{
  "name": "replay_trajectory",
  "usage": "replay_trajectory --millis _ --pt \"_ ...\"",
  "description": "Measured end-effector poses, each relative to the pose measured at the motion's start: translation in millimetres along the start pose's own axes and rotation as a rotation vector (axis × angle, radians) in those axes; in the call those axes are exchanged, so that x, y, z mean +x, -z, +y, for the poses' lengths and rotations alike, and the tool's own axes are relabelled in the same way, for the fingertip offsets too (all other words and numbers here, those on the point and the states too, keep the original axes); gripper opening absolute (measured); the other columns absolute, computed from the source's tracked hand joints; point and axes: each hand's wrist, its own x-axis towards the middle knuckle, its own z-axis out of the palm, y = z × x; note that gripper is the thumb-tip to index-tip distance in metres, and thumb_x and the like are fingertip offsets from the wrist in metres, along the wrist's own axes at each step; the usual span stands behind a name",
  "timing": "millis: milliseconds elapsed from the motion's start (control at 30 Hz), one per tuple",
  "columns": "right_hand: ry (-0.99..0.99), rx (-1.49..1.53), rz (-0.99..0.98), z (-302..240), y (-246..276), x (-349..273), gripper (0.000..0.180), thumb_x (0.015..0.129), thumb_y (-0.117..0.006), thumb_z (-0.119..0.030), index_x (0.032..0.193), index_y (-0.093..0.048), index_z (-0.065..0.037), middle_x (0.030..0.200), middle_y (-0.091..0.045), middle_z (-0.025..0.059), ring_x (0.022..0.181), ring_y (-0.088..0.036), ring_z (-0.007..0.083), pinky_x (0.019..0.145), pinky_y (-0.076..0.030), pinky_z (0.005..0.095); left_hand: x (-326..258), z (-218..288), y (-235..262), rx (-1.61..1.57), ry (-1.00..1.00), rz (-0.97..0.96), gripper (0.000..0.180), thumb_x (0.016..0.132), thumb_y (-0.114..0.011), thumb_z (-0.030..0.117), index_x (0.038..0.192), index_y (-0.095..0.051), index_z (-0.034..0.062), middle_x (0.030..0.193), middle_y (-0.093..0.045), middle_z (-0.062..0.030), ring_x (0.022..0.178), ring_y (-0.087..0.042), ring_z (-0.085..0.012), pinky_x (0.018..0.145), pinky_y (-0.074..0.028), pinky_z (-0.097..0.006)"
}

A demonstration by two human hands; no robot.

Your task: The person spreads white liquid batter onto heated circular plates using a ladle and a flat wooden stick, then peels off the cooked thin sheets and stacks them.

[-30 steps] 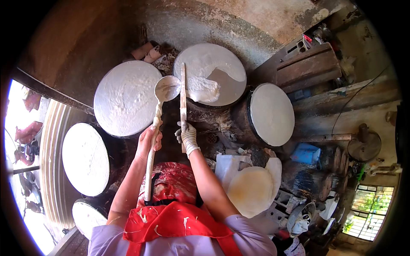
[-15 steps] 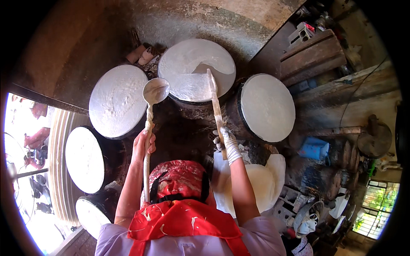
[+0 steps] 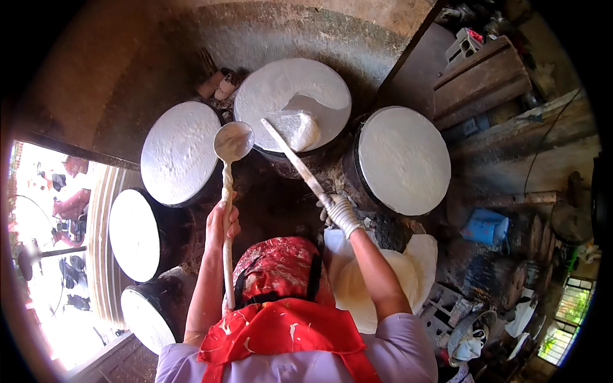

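Observation:
My left hand (image 3: 223,221) is closed round the long handle of a ladle (image 3: 234,142). The ladle's round bowl is raised toward the gap between the far-left griddle (image 3: 179,153) and the centre griddle (image 3: 262,86). My right hand (image 3: 340,214), in a whitish glove, grips a flat wooden stick (image 3: 297,161) that slants up and left. Its tip reaches over the near part of the centre griddle. White batter coats that griddle, except for a greyer bare patch (image 3: 329,113). Beside the stick lies a bunched white heap of batter (image 3: 306,131).
A white-coated griddle (image 3: 403,159) stands at the right; two more, a left griddle (image 3: 134,235) and a near-left griddle (image 3: 145,319), line the left. Pale round sheets (image 3: 377,284) lie by my right forearm. A blue container (image 3: 486,226) and concrete blocks (image 3: 439,309) are farther right.
The stick's tip has swung left across the centre griddle, and a bunched heap of batter now shows there. The ladle remains raised in my left hand.

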Motion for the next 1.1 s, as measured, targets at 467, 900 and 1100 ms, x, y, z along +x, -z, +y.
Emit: replay_trajectory --millis 467,900,1100 --pt "0.13 -0.097 -0.02 -2 73 20 0.045 0.089 -0.049 -0.048 0.087 -0.058 -0.004 0.052 -0.058 0.0059 0.035 -0.048 0.0108 0.032 -0.033 0.0249 -13 -12 -14 -0.078 0.007 -0.021 0.04 0.095 -0.043 0.027 0.126 -0.041 0.0032 0.064 -0.041 0.0003 0.038 -0.032 -0.0057 0.036 -0.03 -0.018" --pt "0.186 0.03 0.204 -15 103 16 0.05 0.09 -0.047 -0.049 0.084 -0.06 -0.001 0.052 -0.058 0.0049 0.034 -0.045 0.0082 0.033 -0.034 0.0232 -6 -21 -11 -0.209 0.072 -0.034 0.041 0.094 -0.043 0.027 0.127 -0.041 0.0028 0.066 -0.043 -0.0008 0.037 -0.033 -0.0054 0.035 -0.03 -0.017" --pt "-0.064 0.051 0.064 20 59 -17 0.051 0.088 -0.049 -0.052 0.084 -0.062 -0.002 0.052 -0.06 0.0083 0.032 -0.044 0.0107 0.033 -0.033 0.0255 3 -10 -8 -0.2 0.098 -0.057 0.039 0.095 -0.042 0.027 0.126 -0.041 0.0034 0.065 -0.043 -0.0001 0.037 -0.032 -0.0058 0.035 -0.031 -0.018"
